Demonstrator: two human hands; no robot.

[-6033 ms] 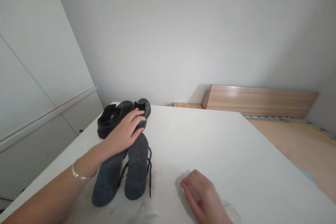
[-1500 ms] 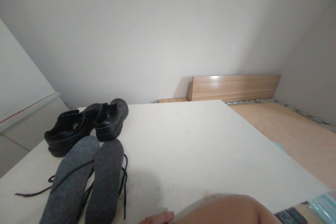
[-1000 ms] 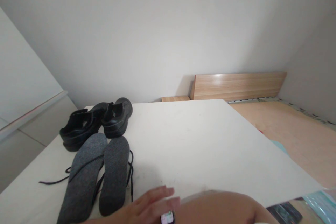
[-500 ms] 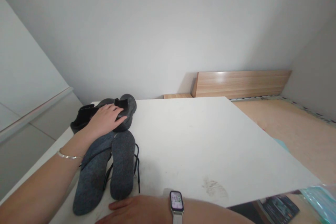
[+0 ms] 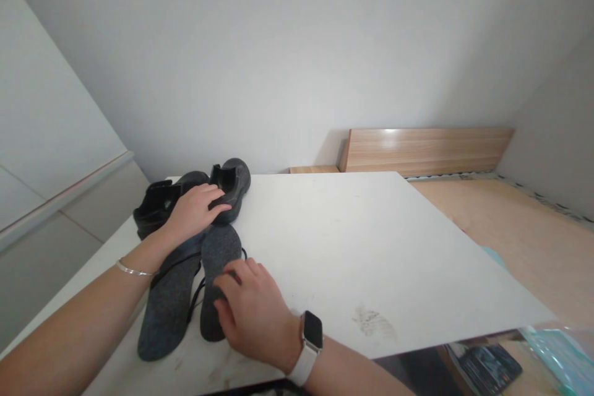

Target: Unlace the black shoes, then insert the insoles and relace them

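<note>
Two black shoes lie at the far left of the white table, one on the left (image 5: 155, 205) and one on the right (image 5: 236, 182). My left hand (image 5: 195, 207) rests on the right shoe's near side, fingers spread. Nearer to me are two dark grey insoles, a left one (image 5: 169, 315) and a right one (image 5: 220, 247), with black laces (image 5: 197, 296) between them. My right hand (image 5: 255, 306) hovers over or touches the right insole's edge, fingers curled and apart, with nothing visible in them.
The white table (image 5: 343, 241) has a dirty smudge near its front edge. Beyond its right side are a bed (image 5: 464, 204) with a wooden headboard (image 5: 427, 150), a dark packet (image 5: 489, 366) and a teal plastic bag (image 5: 563, 352). A wall stands behind.
My right hand has come up from the table's front edge to the right insole, its fingers now curled. My left hand, shoes and insoles sit slightly further right in view.
</note>
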